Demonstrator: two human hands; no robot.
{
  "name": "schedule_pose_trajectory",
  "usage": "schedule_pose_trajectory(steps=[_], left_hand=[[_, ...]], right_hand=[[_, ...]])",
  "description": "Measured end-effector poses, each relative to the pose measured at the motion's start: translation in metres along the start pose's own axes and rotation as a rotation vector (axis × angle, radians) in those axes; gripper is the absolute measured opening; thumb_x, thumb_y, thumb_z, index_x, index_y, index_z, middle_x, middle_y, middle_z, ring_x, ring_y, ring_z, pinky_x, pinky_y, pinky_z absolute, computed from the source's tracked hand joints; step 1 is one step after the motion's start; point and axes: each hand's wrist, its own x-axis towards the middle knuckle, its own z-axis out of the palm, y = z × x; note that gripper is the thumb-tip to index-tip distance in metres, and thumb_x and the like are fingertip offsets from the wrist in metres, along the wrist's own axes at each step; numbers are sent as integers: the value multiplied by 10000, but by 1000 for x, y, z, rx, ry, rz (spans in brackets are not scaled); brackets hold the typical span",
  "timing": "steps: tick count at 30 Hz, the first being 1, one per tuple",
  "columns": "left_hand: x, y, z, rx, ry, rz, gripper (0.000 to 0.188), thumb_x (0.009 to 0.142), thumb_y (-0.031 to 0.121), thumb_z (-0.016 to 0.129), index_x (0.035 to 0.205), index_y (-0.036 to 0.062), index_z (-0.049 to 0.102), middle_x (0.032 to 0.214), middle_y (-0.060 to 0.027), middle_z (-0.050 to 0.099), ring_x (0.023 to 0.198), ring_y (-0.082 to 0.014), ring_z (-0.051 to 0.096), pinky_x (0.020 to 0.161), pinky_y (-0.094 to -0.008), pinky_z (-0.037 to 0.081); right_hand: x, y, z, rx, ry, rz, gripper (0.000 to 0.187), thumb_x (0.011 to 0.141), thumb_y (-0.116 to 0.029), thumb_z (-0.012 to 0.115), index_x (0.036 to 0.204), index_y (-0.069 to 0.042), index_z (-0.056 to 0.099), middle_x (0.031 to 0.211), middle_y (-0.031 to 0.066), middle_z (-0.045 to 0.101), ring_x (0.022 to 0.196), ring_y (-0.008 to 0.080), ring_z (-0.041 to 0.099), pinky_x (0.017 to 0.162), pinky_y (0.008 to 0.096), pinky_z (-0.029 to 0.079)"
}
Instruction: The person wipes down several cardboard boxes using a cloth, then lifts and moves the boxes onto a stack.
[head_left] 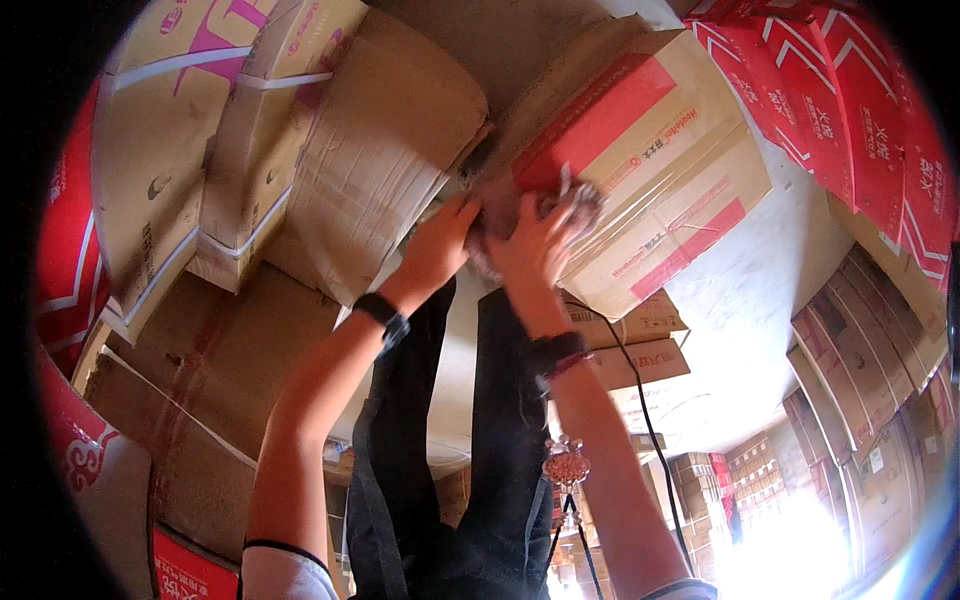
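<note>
A bunched, brownish-purple cloth [490,215] is between my two hands, against the near left side of a large cardboard carton with red bands [640,160]. My left hand [440,245] grips the cloth's left side, its fingers curled and partly hidden. Over the right part of the cloth, my right hand [535,245] has its fingers bent around the folds, and a loose bunch sticks out past the fingertips. Motion blurs both the fingers and the cloth. A plain brown carton [385,150] stands just left of my hands.
Strapped cartons [150,170] are stacked at the left, and red boxes [840,110] line the far right. A dark cord [640,390] runs down beside my right forearm. A beaded pendant [567,465] dangles between my arms. More carton stacks [860,330] stand along the right.
</note>
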Motion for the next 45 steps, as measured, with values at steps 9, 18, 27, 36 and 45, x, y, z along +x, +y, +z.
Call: schedule_pose_trajectory(steps=[9, 18, 27, 36, 45], left_hand=[[-102, 9, -32, -58, -285, -68, 371, 679, 76, 620, 1011, 39, 458, 1082, -155, 488, 934, -361, 533, 737, -416, 479], [82, 71, -79, -111, 351, 162, 511, 664, 55, 659, 1104, 40, 398, 1073, -188, 453, 932, -371, 520, 730, -408, 483], [196, 1, 20, 97, 7, 45, 271, 698, 128, 602, 928, -13, 574, 856, -248, 599, 842, -385, 580, 718, -451, 469], [45, -52, 63, -227, 6, -324, 380, 647, 120, 619, 1007, 21, 544, 877, -212, 609, 846, -376, 576, 734, -425, 470], [-69, -36, 109, -343, -563, -572, 308, 756, 317, 551, 854, 30, 608, 794, -180, 626, 792, -329, 603, 672, -411, 468]], right_hand=[[-99, 11, 6, 227, -455, -33, 644, 546, -289, 737, 1117, -133, 483, 1086, 164, 439, 945, 360, 537, 719, 449, 488], [113, -48, -146, -70, 411, -737, 579, 531, -312, 722, 1051, -109, 569, 1106, 175, 520, 1006, 368, 500, 849, 474, 393], [215, -33, -76, -1039, 121, -398, 533, 665, -517, 538, 1051, -161, 628, 1101, 146, 574, 1049, 358, 506, 796, 606, 351], [133, -37, 33, -820, -407, -509, 461, 696, -400, 546, 1035, -101, 640, 1076, 128, 605, 1027, 318, 553, 842, 519, 398], [-9, 9, 111, -1026, -493, -522, 408, 704, -338, 578, 995, -62, 649, 1067, 178, 586, 1065, 406, 476, 862, 608, 326]])
